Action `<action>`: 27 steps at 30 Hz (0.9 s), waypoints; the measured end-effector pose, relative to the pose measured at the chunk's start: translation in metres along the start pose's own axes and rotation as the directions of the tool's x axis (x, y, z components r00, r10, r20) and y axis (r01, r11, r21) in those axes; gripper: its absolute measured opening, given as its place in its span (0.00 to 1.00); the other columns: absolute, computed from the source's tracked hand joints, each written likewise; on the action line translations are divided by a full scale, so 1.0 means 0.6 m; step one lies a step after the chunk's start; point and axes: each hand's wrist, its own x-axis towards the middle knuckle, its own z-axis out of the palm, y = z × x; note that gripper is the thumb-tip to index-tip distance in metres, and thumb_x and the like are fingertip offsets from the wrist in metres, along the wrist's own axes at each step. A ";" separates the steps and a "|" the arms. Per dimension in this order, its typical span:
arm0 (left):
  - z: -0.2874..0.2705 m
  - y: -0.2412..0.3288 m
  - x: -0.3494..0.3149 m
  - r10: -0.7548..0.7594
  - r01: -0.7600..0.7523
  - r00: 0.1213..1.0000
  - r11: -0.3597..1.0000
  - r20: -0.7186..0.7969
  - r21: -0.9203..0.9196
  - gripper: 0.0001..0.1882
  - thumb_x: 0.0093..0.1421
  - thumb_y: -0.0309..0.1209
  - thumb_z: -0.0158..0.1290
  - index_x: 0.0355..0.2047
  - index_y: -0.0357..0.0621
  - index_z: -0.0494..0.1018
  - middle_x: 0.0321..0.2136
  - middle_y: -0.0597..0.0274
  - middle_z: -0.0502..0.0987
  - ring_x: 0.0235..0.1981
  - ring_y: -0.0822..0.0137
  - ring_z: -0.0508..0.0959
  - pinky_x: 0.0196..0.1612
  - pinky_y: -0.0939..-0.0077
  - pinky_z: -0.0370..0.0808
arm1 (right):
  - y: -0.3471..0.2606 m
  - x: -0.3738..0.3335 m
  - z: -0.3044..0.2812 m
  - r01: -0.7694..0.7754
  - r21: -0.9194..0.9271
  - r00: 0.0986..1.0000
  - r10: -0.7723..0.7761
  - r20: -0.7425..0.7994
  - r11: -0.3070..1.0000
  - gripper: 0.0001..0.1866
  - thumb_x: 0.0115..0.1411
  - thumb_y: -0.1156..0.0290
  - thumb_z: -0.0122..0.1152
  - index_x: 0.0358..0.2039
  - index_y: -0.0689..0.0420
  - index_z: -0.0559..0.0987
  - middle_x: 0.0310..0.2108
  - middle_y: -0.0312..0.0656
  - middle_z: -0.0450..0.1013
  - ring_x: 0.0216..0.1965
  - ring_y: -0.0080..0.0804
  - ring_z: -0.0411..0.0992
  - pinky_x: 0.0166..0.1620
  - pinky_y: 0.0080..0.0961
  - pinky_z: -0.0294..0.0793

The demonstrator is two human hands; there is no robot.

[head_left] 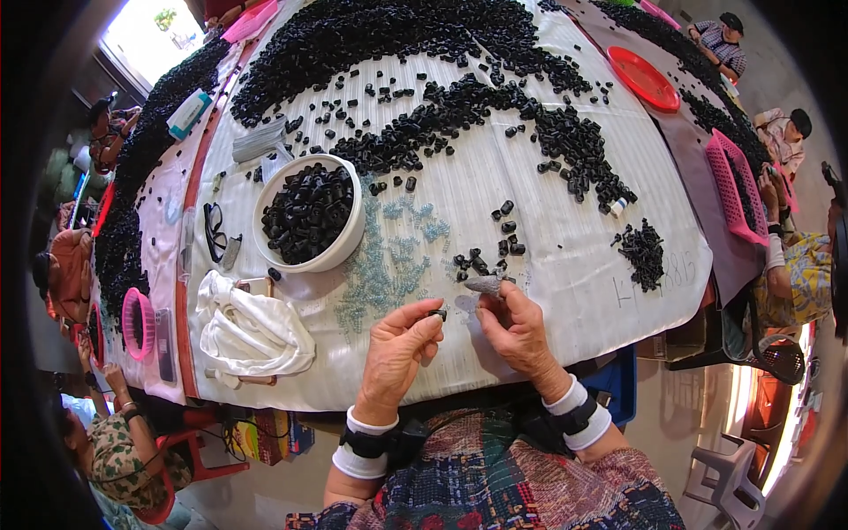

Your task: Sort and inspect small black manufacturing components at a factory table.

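My left hand (399,352) pinches a small black plastic part (439,314) between thumb and forefinger, just above the near part of the white-covered table. Close by on the right, my right hand (523,336) grips a grey tapered piece (483,283) whose pointed end faces left; its exact kind is unclear. Several loose black parts (477,264) lie just beyond the right fingers. Small pale blue translucent pieces (384,274) are scattered beyond my left hand. To their left stands a white bowl (346,247) filled with black cylindrical parts (307,212).
Black parts (380,44) heap across the far side. A small pile of thin dark pieces (642,253) lies right. White cloth (247,327) and eyeglasses (213,231) rest left. A red tray (643,79) and pink basket (735,187) are farther right. People sit at both sides.
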 end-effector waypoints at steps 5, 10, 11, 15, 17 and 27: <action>0.007 0.001 0.000 0.008 -0.009 1.000 1.000 0.020 0.013 0.12 0.58 0.22 0.54 0.43 0.35 0.74 0.31 0.54 0.78 0.26 0.72 0.78 0.23 0.86 0.73 | -0.023 -0.004 0.000 0.026 0.052 1.000 -0.026 -0.007 0.998 0.18 0.52 0.82 0.57 0.45 0.60 0.73 0.26 0.38 0.71 0.26 0.23 0.70 0.31 0.21 0.71; 0.014 0.004 -0.006 0.028 -0.029 1.000 0.994 0.008 0.107 0.13 0.57 0.24 0.56 0.43 0.34 0.74 0.32 0.56 0.79 0.26 0.75 0.77 0.24 0.89 0.72 | -0.051 -0.002 0.010 0.126 0.013 0.992 -0.126 0.011 0.992 0.20 0.50 0.84 0.57 0.46 0.60 0.74 0.27 0.38 0.70 0.25 0.25 0.70 0.30 0.21 0.71; 0.012 0.003 -0.006 0.034 -0.035 0.999 0.984 0.010 0.175 0.13 0.57 0.24 0.56 0.43 0.34 0.74 0.31 0.57 0.79 0.26 0.75 0.78 0.25 0.89 0.72 | -0.054 0.000 0.010 0.166 -0.027 0.986 -0.166 0.017 0.986 0.20 0.50 0.84 0.57 0.46 0.60 0.73 0.26 0.39 0.70 0.25 0.25 0.70 0.30 0.21 0.71; 0.012 0.002 -0.009 0.061 -0.063 0.998 0.956 0.016 0.287 0.14 0.56 0.24 0.57 0.43 0.34 0.74 0.30 0.58 0.80 0.27 0.74 0.79 0.27 0.88 0.74 | -0.051 0.001 0.014 0.187 -0.053 0.982 -0.186 0.017 0.981 0.20 0.50 0.85 0.57 0.46 0.60 0.73 0.27 0.40 0.70 0.25 0.26 0.71 0.30 0.22 0.71; 0.015 0.003 -0.009 0.072 -0.075 0.997 0.953 0.024 0.295 0.13 0.56 0.23 0.57 0.42 0.34 0.74 0.30 0.58 0.80 0.29 0.74 0.79 0.27 0.88 0.74 | -0.058 0.003 0.012 0.188 -0.081 0.982 -0.185 0.041 0.979 0.18 0.50 0.85 0.57 0.44 0.61 0.73 0.27 0.42 0.70 0.26 0.30 0.71 0.30 0.24 0.71; 0.015 0.004 -0.004 0.042 -0.061 0.997 0.942 0.064 0.331 0.13 0.56 0.23 0.56 0.42 0.32 0.73 0.33 0.57 0.79 0.32 0.71 0.81 0.27 0.87 0.75 | -0.064 0.017 0.004 0.350 -0.258 0.931 -0.303 0.204 0.901 0.13 0.47 0.86 0.57 0.34 0.64 0.71 0.27 0.50 0.66 0.26 0.48 0.68 0.27 0.35 0.68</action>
